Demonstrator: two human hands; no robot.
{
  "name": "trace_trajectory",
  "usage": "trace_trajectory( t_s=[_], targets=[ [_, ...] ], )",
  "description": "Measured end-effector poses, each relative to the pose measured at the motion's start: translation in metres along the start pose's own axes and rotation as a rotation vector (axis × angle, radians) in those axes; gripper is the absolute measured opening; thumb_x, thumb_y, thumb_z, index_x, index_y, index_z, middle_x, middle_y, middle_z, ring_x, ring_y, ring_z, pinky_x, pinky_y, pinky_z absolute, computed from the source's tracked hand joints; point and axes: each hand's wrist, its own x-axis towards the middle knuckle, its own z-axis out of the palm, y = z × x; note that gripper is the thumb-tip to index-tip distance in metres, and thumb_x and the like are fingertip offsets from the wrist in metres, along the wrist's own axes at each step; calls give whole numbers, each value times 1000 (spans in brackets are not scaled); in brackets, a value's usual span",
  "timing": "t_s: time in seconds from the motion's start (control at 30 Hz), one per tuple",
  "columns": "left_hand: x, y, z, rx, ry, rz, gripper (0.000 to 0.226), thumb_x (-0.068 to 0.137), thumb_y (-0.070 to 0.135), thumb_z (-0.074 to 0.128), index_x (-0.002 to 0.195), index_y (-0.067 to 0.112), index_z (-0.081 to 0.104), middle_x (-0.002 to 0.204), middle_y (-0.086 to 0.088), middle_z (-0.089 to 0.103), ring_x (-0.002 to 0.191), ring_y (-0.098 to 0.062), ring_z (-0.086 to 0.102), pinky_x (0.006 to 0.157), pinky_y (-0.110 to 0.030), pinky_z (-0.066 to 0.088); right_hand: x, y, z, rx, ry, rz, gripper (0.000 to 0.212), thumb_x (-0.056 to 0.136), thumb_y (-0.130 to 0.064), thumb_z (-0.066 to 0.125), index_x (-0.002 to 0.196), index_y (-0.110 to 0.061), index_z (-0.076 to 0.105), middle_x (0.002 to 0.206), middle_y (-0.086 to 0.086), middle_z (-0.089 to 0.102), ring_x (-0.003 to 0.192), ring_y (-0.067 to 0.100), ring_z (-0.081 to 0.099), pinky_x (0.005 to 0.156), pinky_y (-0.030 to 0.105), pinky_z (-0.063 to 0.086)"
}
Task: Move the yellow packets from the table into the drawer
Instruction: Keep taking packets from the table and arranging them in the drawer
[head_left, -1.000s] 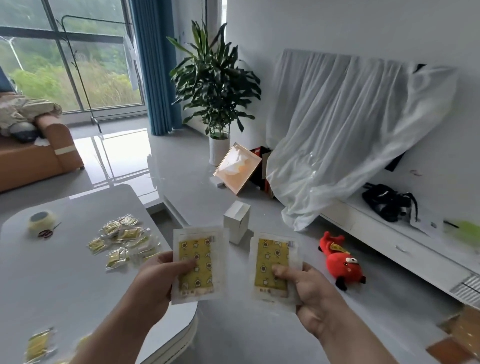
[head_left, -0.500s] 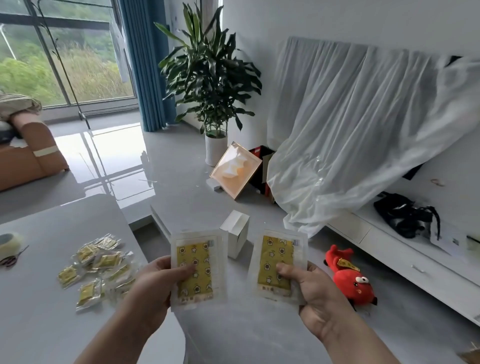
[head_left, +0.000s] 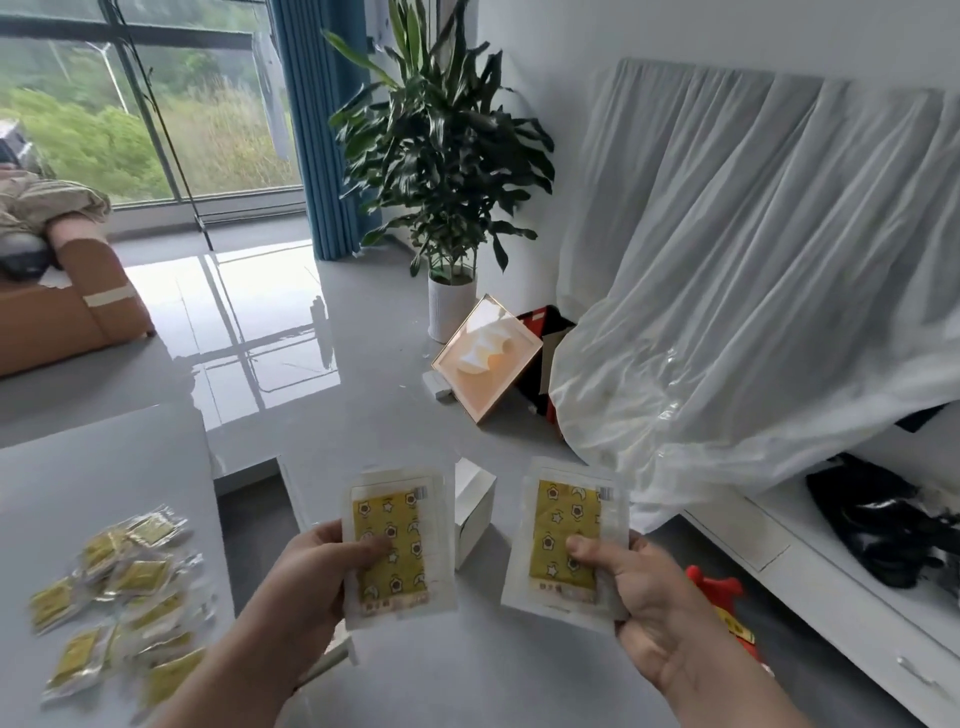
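Observation:
My left hand (head_left: 306, 577) pinches a flat yellow packet (head_left: 397, 545) with a star pattern in a clear sleeve, thumb on its front. My right hand (head_left: 644, 603) grips a second yellow packet (head_left: 563, 540) of the same kind. Both packets are held upright in the air above the floor, to the right of the grey table (head_left: 104, 467). A heap of several small yellow packets (head_left: 124, 597) lies on the table at the lower left. A low white cabinet with closed drawers (head_left: 748, 545) runs along the right wall.
A small white box (head_left: 472, 509) stands on the floor just behind the held packets. A red plush toy (head_left: 722, 603) lies by the cabinet, a black bag (head_left: 878, 530) on top of it. A potted plant (head_left: 447, 171), a framed picture (head_left: 485, 358) and a white plastic sheet (head_left: 753, 270) stand beyond.
The view has swung right and dropped; the table and its packet heap have slid to the left edge. Both hands keep their packets in the same hold.

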Motion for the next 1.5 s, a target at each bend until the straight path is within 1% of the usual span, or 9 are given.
trace_trajectory(
  t_s=[0.17, 0.37, 0.63, 0.77, 0.97, 1.17, 1.27, 1.4, 1.5],
  targets=[
    [42, 25, 46, -17, 21, 31, 20, 84, -9, 59, 103, -5, 63, 91, -23, 73, 77, -37, 73, 57, -42, 61, 56, -51, -5, -48, -44, 7, 23, 76, 12, 67, 94, -3, 68, 86, 18, 76, 83, 37, 72, 84, 57, 54],
    [101, 52, 68, -33, 60, 58, 21, 84, -8, 59, 104, -4, 63, 92, -23, 73, 77, -37, 73, 57, -42, 60, 125, -88, 2, -63, -112, 19, 21, 78, 14, 64, 93, 0, 67, 84, 19, 76, 67, 32, 74, 58, 42, 60],
    [223, 105, 70, -87, 91, 84, 24, 83, -7, 59, 106, -4, 63, 93, -23, 73, 80, -38, 72, 59, -42, 60, 254, -141, 45, -143, -154, 39, 28, 80, 12, 64, 106, 4, 65, 94, 21, 75, 81, 37, 74, 61, 45, 61],
    [282, 135, 73, -137, 111, 59, 23, 83, -8, 59, 106, -5, 63, 92, -23, 73, 76, -37, 73, 54, -40, 60, 314, -175, 74, -173, -177, 47, 26, 82, 13, 62, 106, 5, 65, 95, 22, 75, 77, 36, 74, 51, 38, 59],
    [351, 183, 79, -132, 136, 80, 25, 83, -8, 58, 107, -5, 62, 94, -24, 73, 78, -37, 73, 58, -41, 59, 386, -215, 113, -164, -249, 56, 22, 83, 11, 61, 102, 1, 67, 95, 20, 75, 82, 36, 74, 58, 42, 60],
    [397, 208, 82, -164, 210, 99, 29, 80, -5, 60, 109, -6, 62, 97, -25, 72, 84, -39, 72, 64, -44, 59, 464, -239, 145, -167, -288, 109, 25, 85, 9, 61, 108, 1, 64, 98, 19, 75, 86, 38, 73, 67, 49, 60],
    [417, 215, 84, -215, 289, 95, 32, 80, -6, 60, 112, -6, 61, 99, -25, 72, 86, -39, 71, 67, -46, 58, 508, -253, 162, -201, -346, 157, 29, 85, 7, 60, 113, -2, 64, 100, 19, 75, 91, 40, 72, 74, 53, 59],
    [445, 228, 92, -295, 422, 116, 35, 77, -4, 62, 112, -5, 61, 99, -24, 72, 87, -39, 71, 71, -48, 56, 566, -280, 191, -271, -477, 208, 24, 85, 8, 60, 107, -1, 64, 96, 20, 75, 83, 39, 73, 64, 49, 61],
    [459, 240, 100, -347, 523, 160, 31, 79, -4, 62, 110, -4, 63, 100, -24, 72, 86, -39, 71, 70, -47, 56, 602, -295, 217, -345, -570, 236, 26, 82, 8, 62, 108, 4, 62, 95, 23, 74, 81, 41, 73, 68, 55, 60]
  ],
)
